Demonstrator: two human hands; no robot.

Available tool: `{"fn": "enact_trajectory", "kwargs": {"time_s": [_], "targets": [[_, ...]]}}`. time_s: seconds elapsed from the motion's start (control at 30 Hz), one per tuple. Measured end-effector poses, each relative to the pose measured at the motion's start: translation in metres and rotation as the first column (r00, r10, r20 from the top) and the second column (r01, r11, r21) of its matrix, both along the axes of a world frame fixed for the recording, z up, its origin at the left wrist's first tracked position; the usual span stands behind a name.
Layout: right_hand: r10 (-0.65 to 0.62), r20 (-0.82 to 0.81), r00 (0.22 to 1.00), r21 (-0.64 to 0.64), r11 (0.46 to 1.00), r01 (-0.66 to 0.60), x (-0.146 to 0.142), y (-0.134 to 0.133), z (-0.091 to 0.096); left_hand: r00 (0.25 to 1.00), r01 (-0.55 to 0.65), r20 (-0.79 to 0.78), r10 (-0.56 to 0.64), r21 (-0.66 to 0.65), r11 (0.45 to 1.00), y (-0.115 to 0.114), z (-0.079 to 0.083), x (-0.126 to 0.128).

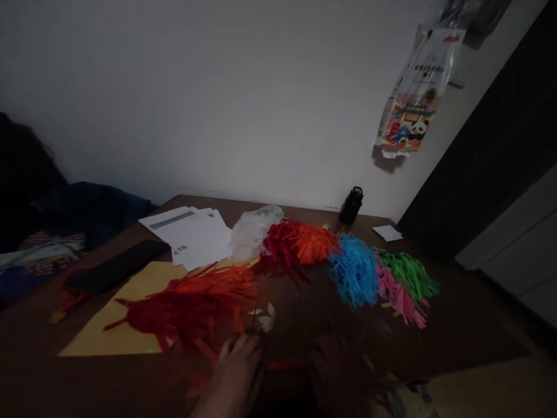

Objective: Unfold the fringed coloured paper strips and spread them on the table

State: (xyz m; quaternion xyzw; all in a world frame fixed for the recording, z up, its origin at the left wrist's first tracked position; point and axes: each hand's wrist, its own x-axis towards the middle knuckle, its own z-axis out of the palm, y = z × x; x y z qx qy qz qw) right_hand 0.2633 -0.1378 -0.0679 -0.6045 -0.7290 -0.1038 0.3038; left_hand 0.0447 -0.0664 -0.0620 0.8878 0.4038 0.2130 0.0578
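Note:
At the near edge of the brown table (304, 302), my left hand (237, 371) is closed, its fingers curled downward. My right hand (333, 363) is in deep shadow, fingers curled too. A dim red strip (287, 364) runs between the two hands; whether they grip it I cannot make out. Left of my left hand, red fringed paper (174, 307) and orange fringed paper (217, 281) lie partly over a yellow sheet (104, 331). Pale leaf-shaped pieces (267, 318) lie just beyond my left fingers.
Behind are a dark red tassel (282, 241), orange (314, 244), blue (354, 270), green (407, 273) and pink tassels (400, 293). A clear plastic bag (252, 232), white papers (198, 232), a black case (117, 267) and black bottle (351, 204) stand or lie around.

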Motion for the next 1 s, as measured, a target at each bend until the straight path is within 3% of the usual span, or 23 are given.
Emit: {"fn": "enact_trajectory", "kwargs": {"time_s": [0.17, 0.37, 0.57, 0.7, 0.9, 1.0], "targets": [[-0.194, 0.090, 0.977, -0.081, 0.976, 0.201, -0.011, 0.008, -0.001, 0.991, -0.082, -0.109, 0.077, -0.042, 0.996, 0.009, -0.005, 0.007], [0.093, -0.013, 0.996, -0.064, 0.994, -0.093, -0.019, 0.005, -0.001, 0.981, 0.193, 0.009, -0.193, -0.034, 0.981, 0.012, -0.023, 0.006], [0.303, -0.015, 0.953, -0.111, 0.947, -0.303, -0.008, -0.011, 0.014, 0.945, 0.319, 0.088, -0.314, -0.043, 0.947, -0.012, -0.005, -0.006], [0.282, 0.008, 0.959, -0.051, 0.958, -0.281, -0.006, -0.014, 0.011, 0.933, 0.351, 0.108, -0.343, -0.063, 0.934, -0.013, 0.001, -0.011], [0.359, -0.174, 0.917, -0.058, 0.926, -0.374, -0.002, -0.013, -0.004, 0.921, 0.381, 0.162, -0.354, -0.185, 0.906, -0.009, -0.003, -0.012], [0.294, -0.180, 0.939, -0.091, 0.945, -0.314, -0.003, -0.009, 0.001, 0.931, 0.351, 0.143, -0.336, -0.095, 0.932, -0.005, -0.001, -0.012]]}}
